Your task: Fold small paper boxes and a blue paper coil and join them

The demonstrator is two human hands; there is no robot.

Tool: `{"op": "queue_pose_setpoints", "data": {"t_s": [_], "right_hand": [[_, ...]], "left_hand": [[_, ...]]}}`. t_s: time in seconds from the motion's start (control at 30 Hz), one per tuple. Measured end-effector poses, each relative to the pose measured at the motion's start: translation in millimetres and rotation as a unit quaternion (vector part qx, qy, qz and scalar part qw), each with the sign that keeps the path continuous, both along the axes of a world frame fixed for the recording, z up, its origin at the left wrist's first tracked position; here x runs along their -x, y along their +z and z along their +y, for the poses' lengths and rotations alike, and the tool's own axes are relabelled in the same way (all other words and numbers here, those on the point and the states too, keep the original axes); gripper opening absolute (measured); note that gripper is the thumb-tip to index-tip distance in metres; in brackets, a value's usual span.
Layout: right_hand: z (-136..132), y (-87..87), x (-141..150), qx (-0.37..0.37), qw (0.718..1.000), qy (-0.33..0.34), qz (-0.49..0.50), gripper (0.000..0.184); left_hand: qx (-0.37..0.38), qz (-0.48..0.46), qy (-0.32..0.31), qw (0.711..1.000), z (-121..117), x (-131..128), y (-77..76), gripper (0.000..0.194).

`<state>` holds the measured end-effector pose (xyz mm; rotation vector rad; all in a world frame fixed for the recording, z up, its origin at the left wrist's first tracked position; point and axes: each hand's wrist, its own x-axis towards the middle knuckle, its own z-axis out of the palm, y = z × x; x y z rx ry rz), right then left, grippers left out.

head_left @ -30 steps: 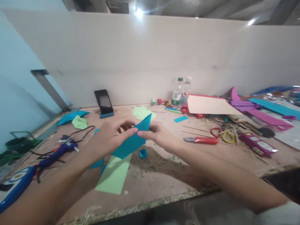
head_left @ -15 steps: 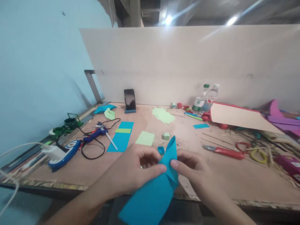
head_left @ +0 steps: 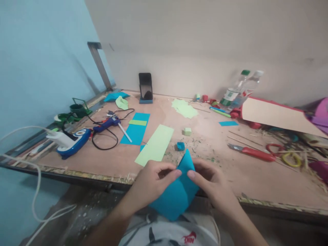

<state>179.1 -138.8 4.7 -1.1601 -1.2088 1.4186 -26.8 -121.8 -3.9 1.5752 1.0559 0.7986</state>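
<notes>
A folded blue paper sheet (head_left: 179,194) hangs over the table's near edge, above my lap. My left hand (head_left: 151,182) pinches its upper left side, thumb on top. From the right, my right hand (head_left: 211,182) pinches the same sheet close to its pointed top. Both hands are closed on the paper. Just beyond it on the table lie a small blue paper cube (head_left: 180,146) and a small green paper cube (head_left: 187,131). A light green paper strip (head_left: 155,145) lies to the left of my hands.
A wooden table (head_left: 256,177) holds a blue glue gun (head_left: 106,124) with its cable, a blue sheet (head_left: 135,131), a red utility knife (head_left: 252,152), scissors (head_left: 282,153), two bottles (head_left: 237,90), a propped phone (head_left: 145,87), a beige sheet (head_left: 276,116). A blue wall stands left.
My hands drew the blue paper back from over the table to its near edge, and the sheet looks folded smaller. The camera swung left and tilted down.
</notes>
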Motion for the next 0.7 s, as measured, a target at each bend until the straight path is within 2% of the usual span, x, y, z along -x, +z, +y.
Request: {"op": "queue_pose_setpoints", "data": {"t_s": [0.13,0.33,0.7], "right_hand": [[-3,-4.7,1,0.012,1.0,-0.011,-0.015,0.027],[-8,-8.9,2,0.013,0.996,-0.086,-0.01,0.031],[-9,-14.1,-1,-0.039,0.997,-0.065,-0.002,0.022]], "left_hand": [[-0.016,0.037,-0.04,0.998,-3,3,-0.1,0.036],[-0.013,0.035,-0.064,0.997,-5,-4,4.7,0.033],[-0.019,0.083,-0.092,0.992,0,-1,5.6,0.04]]}}
